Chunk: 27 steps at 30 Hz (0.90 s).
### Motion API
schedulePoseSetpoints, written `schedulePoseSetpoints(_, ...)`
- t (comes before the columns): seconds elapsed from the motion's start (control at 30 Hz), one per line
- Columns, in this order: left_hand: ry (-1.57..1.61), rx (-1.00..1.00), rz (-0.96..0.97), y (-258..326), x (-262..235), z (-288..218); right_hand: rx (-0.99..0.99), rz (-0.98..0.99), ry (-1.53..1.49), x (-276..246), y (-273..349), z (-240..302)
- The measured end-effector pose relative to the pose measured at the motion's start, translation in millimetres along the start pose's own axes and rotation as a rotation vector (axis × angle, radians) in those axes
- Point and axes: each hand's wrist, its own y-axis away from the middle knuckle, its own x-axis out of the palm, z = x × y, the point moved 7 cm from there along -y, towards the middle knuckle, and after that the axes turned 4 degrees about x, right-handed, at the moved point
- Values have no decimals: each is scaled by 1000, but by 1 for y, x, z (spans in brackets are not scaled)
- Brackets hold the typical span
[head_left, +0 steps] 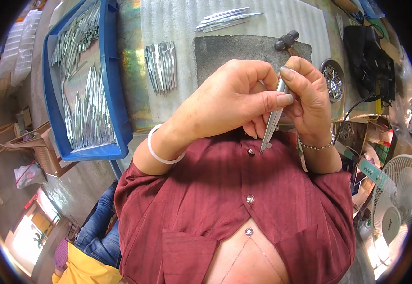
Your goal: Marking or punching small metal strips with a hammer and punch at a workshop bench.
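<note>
Above right of the frame's centre, the fingers (260,71) of the left hand (232,92) and right hand (312,94) pinch a slim silver tool (272,124), tip slanting downward. A blue tray (108,57) holding metal pieces (90,113) occupies the upper left.

Lettering noted at one spot only, a small dark mark (391,222) running aslant across the pale round hub (391,232) of the white fan (398,201) at lower right, too small to make out here; no word, number or sign legible anywhere in view.
</note>
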Motion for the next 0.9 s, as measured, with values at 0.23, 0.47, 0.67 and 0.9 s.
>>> schedulePoseSetpoints(0.23,39,-51,16,-5,-1,9,14,-18,-12,-6,-3,-7)
schedulePoseSetpoints(0.47,99,-65,7,-11,-4,14,67,-9,-73,-10,-9,-14)
schedulePoseSetpoints(0.67,114,-84,9,-20,-5,14,72,-28,-87,-16,-13,-12)
schedulePoseSetpoints(0.9,27,53,-90,-13,-16,5,12,50,210,-18,-24,29)
